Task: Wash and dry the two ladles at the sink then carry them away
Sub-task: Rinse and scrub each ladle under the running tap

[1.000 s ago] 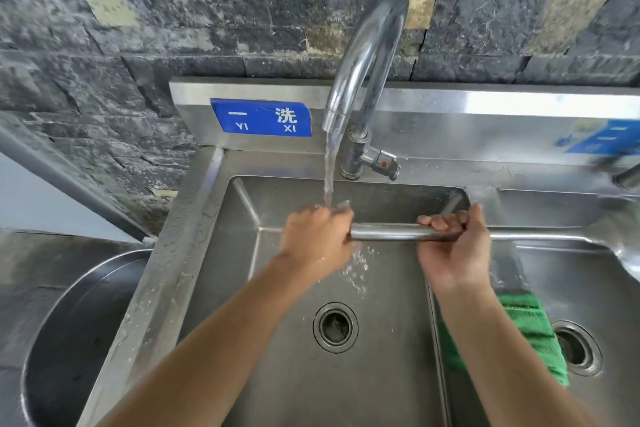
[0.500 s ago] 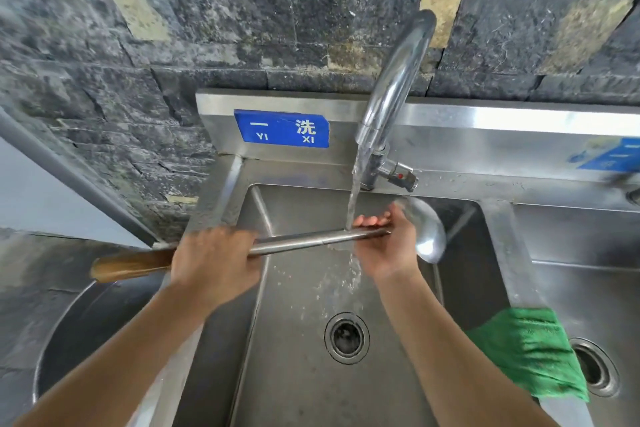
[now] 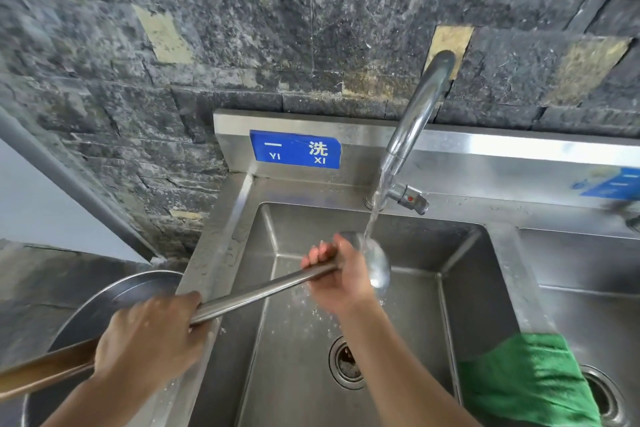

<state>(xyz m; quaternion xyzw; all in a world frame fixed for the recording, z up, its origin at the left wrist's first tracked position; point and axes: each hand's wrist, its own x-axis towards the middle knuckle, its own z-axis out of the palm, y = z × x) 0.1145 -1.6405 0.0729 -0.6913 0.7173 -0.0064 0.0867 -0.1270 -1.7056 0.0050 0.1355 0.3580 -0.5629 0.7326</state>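
A long steel ladle (image 3: 263, 291) with a wooden handle end lies slanted across the left basin of the steel sink (image 3: 460, 274). Its bowl sits under the water stream from the curved tap (image 3: 420, 111). My left hand (image 3: 149, 340) grips the shaft near where the wood begins, out over the sink's left rim. My right hand (image 3: 339, 274) wraps the shaft just behind the bowl, wet from the stream. Only one ladle is in view.
A green cloth (image 3: 526, 378) hangs over the divider between the two basins. A large round steel basin (image 3: 114, 298) stands left of the sink, below the ladle's handle. A dark stone wall rises behind. The second basin's drain (image 3: 602, 395) lies at far right.
The ladle has slid left and toward me, so the stream now falls on its bowl instead of the shaft. My right hand slid along the shaft to just behind the bowl.
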